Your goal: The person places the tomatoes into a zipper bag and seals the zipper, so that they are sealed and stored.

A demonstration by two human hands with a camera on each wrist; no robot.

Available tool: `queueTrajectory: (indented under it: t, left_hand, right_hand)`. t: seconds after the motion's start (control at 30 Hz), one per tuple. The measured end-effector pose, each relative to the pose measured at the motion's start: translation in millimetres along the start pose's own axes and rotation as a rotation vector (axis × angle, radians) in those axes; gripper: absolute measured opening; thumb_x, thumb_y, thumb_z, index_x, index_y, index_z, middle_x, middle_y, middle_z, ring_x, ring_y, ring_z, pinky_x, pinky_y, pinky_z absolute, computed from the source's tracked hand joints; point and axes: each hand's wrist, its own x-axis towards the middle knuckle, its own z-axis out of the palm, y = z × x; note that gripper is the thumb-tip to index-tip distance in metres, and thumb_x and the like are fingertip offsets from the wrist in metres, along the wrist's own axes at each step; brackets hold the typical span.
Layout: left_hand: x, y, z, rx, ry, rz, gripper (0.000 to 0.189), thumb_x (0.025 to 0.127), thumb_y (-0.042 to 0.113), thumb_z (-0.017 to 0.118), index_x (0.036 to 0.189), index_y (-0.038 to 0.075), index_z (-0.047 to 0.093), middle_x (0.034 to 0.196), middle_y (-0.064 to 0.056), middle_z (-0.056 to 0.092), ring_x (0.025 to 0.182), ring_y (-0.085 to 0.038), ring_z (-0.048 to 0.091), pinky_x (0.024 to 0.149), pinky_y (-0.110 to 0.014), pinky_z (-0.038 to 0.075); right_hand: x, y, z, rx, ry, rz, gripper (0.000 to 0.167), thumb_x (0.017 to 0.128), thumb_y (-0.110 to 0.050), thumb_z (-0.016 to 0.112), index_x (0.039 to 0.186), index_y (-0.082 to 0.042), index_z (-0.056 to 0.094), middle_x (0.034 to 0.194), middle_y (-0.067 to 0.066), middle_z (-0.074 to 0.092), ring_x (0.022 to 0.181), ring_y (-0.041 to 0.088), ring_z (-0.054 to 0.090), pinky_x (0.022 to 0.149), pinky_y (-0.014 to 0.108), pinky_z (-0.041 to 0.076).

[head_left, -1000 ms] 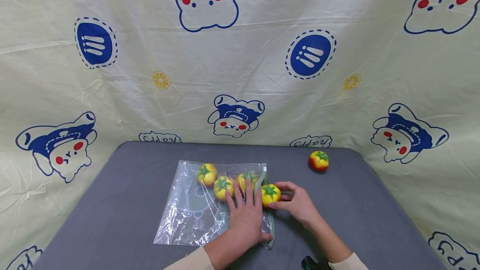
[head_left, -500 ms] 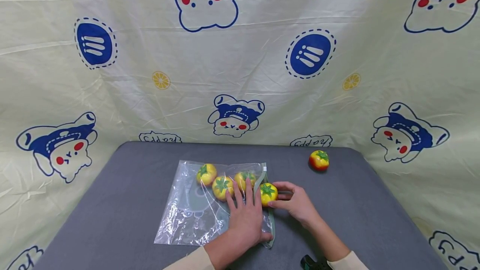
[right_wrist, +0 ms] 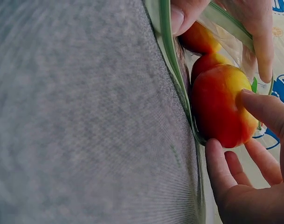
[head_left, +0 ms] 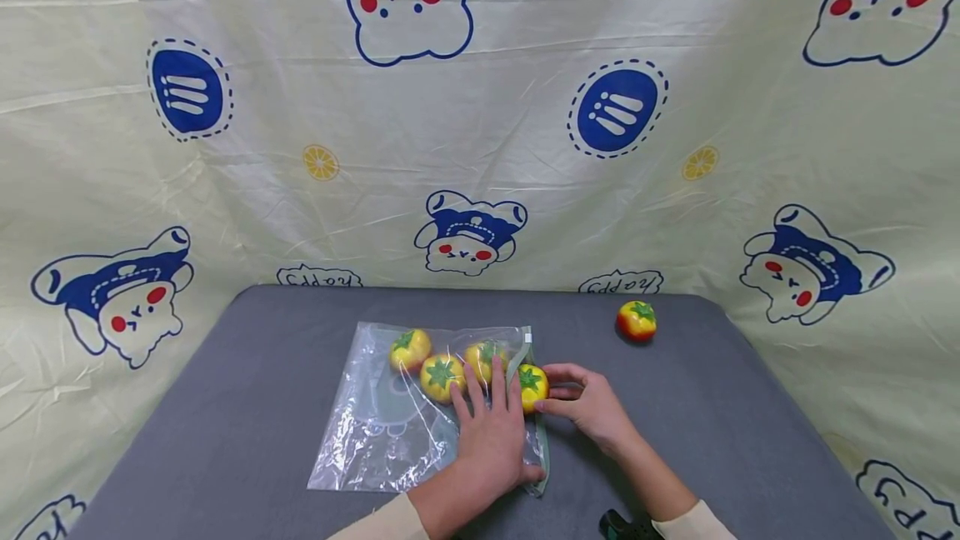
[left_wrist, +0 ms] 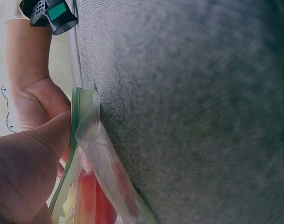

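Note:
A clear zip bag [head_left: 356, 448] lies flat, its green-edged mouth facing right, with several yellow-red tomatoes [head_left: 442, 377] inside. My left hand [head_left: 491, 436] rests over the mouth end, fingers straight and spread. In the right wrist view its thumb [right_wrist: 179, 21] touches one green-edged lip, while a finger [right_wrist: 263, 51] lies over the other, and the mouth gapes between them. My right hand [head_left: 592, 407] grips another tomato [head_left: 533, 388] by its right side, thumb and fingers around it. That tomato sits partly within the mouth, close behind the others [right_wrist: 200, 39].
A single red-yellow tomato [head_left: 637, 322] stands apart at the table's back right. The grey table [head_left: 247, 407] reaches back to a printed cloth [head_left: 517, 123]. A dark device [head_left: 618, 526] is worn at the right wrist.
My right hand has pushed its tomato a little to the left, further into the mouth. The tomatoes inside have shifted slightly left. My left hand has stayed in place.

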Motion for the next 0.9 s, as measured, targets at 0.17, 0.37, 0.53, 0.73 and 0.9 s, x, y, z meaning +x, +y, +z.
queueTrajectory:
  t: [0.17, 0.37, 0.53, 0.73, 0.9]
  left_hand:
    - [-0.1, 0.8, 0.0, 0.000, 0.007, -0.001, 0.133, 0.055, 0.076, 0.086, 0.162, 0.018, 0.030, 0.174, -0.011, 0.007, 0.155, -0.055, 0.005, 0.121, -0.071, 0.016]
    - [-0.6, 1.0, -0.5, -0.017, 0.016, 0.005, 0.132, 0.055, 0.074, 0.087, 0.161, 0.018, 0.031, 0.174, -0.010, 0.006, 0.155, -0.055, 0.004, 0.120, -0.072, 0.016]
    - [-0.8, 0.8, -0.9, -0.018, 0.017, 0.012, 0.132, 0.055, 0.073, 0.088, 0.161, 0.017, 0.031, 0.174, -0.010, 0.006, 0.155, -0.056, 0.004, 0.120, -0.072, 0.016]
    - [-0.7, 0.7, -0.4, -0.020, 0.013, 0.018, 0.132, 0.055, 0.073, 0.088, 0.161, 0.016, 0.031, 0.174, -0.010, 0.006, 0.155, -0.056, 0.007, 0.120, -0.072, 0.016]
    - [-1.1, 0.5, 0.1, -0.019, 0.023, 0.020, 0.133, 0.055, 0.073, 0.089, 0.161, 0.016, 0.031, 0.174, -0.011, 0.006, 0.154, -0.056, 0.008, 0.119, -0.073, 0.016]
  right_hand:
    - [0.6, 0.0, 1.7, 0.005, 0.014, 0.007, 0.053, 0.079, -0.014, 0.089, 0.127, -0.007, 0.069, 0.127, 0.012, 0.070, 0.104, 0.024, 0.072, 0.092, 0.040, 0.060]
    - [2.7, 0.5, 3.4, 0.016, 0.004, 0.005, 0.051, 0.080, -0.014, 0.088, 0.127, -0.007, 0.070, 0.129, 0.014, 0.070, 0.105, 0.025, 0.073, 0.092, 0.041, 0.060]
    - [4.9, 2.2, 5.1, 0.021, -0.009, -0.003, 0.051, 0.081, -0.015, 0.088, 0.128, -0.007, 0.070, 0.130, 0.014, 0.070, 0.106, 0.026, 0.074, 0.093, 0.040, 0.059]
    - [5.0, -0.3, 6.0, 0.016, -0.020, -0.022, 0.050, 0.082, -0.017, 0.087, 0.127, -0.004, 0.070, 0.129, 0.017, 0.070, 0.110, 0.029, 0.074, 0.095, 0.042, 0.058]
    - [4.7, -3.7, 7.0, 0.025, -0.041, -0.044, 0.049, 0.083, -0.016, 0.086, 0.127, -0.001, 0.070, 0.126, 0.019, 0.071, 0.109, 0.029, 0.074, 0.094, 0.041, 0.059]
